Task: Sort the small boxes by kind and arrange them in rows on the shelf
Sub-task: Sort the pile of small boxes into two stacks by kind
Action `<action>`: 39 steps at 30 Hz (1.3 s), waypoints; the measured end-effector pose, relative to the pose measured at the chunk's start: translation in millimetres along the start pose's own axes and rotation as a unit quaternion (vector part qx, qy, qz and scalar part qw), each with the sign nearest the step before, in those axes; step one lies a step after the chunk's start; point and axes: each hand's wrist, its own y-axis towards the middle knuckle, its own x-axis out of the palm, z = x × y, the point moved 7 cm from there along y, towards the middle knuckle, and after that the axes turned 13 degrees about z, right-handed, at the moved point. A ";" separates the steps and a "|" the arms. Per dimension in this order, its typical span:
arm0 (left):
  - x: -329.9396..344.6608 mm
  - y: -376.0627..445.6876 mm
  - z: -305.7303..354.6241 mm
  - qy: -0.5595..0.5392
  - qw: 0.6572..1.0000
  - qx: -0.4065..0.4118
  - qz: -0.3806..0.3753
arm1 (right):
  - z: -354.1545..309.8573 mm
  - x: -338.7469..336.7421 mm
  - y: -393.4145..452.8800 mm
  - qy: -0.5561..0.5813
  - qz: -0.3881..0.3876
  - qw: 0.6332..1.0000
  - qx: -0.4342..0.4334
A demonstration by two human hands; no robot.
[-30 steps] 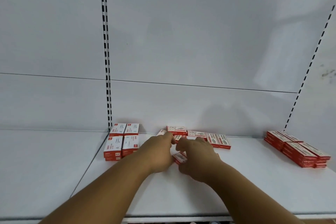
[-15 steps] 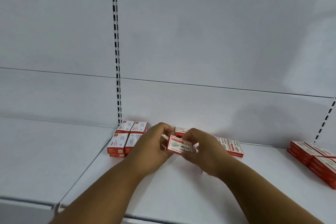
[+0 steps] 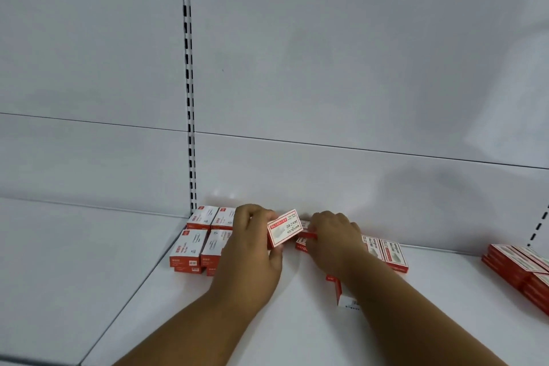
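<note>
— Left hand (image 3: pixel 252 249) first: what's it doing?

— Its fingers are curled round a box (image 3: pixel 284 228), lifted off the shelf (image 3: pixel 208 321) and tilted, white label towards the camera. It sits between the two hands, just right of the left stack (image 3: pixel 202 244).

— And the right hand (image 3: pixel 332 239)?

— Down on the boxes in the middle, fingers bent over a red one (image 3: pixel 307 235). It looks like a pinch on that box, though the knuckles hide most of the contact.

— So how much is sorted?

— Partly, I'd say. That left stack against the upright looks finished: a two-by-two block, at least two layers deep, edges squared. Far right there's another pile (image 3: pixel 517 264) of longer flat boxes, stacked and fairly neat, partly cut off by the frame edge.

— And the middle?

— That's the unfinished bit. A short row (image 3: pixel 386 252) lies along the back wall, right of the right hand. One loose box (image 3: pixel 346 296) lies by itself nearer the front, half under the right forearm, not lined up with anything.

— What's left, then?

— By my reckoning: place the held box in its group, bring the loose one in, and square up the middle row. Whether the held box matches the left stack or the middle row, I can't read from the print.
</note>
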 end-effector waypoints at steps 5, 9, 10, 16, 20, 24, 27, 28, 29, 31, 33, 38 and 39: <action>-3.1 4.6 -12.9 -0.038 0.997 -0.066 0.015 | 4.0 -6.4 2.1 0.033 0.017 0.999 0.003; -3.9 4.3 -11.8 -0.063 0.994 -0.089 0.013 | 10.9 -13.4 0.2 0.171 0.042 0.983 0.047; -4.6 4.3 -11.2 -0.070 0.994 -0.088 0.015 | 12.4 -17.8 0.0 0.184 0.055 0.980 0.056; -3.3 1.8 -14.8 -0.131 0.973 -0.187 -0.024 | 22.7 -34.4 -6.9 0.376 0.070 0.904 0.191; -6.6 2.1 -9.3 -0.156 0.962 -0.221 -0.047 | 15.0 -48.7 -17.9 0.542 0.032 0.800 0.256; -10.1 1.6 0.1 -0.182 0.953 -0.228 -0.075 | 14.3 -53.4 -51.9 0.633 0.057 0.712 0.297; -8.0 -3.2 8.0 -0.217 0.941 -0.237 -0.110 | 17.5 -54.9 -85.1 0.676 0.096 0.653 0.327; -7.7 -4.5 11.0 -0.225 0.939 -0.231 -0.120 | 17.1 -56.5 -95.0 0.685 0.106 0.642 0.328; -7.4 -6.0 13.5 -0.231 0.938 -0.224 -0.127 | 17.1 -57.7 -103.7 0.689 0.115 0.635 0.330; -7.0 -9.3 18.1 -0.240 0.937 -0.214 -0.140 | 17.5 -62.3 -119.8 0.676 0.133 0.645 0.330; -4.9 -13.5 21.8 -0.243 0.933 -0.212 -0.158 | 17.8 -69.2 -132.2 0.653 0.140 0.669 0.328; 3.5 -17.1 38.2 -0.226 0.934 -0.198 -0.195 | 43.7 -85.9 -148.6 0.598 0.180 0.703 0.339; 7.3 -18.4 44.8 -0.221 0.933 -0.195 -0.204 | 52.8 -88.8 -150.5 0.582 0.185 0.717 0.336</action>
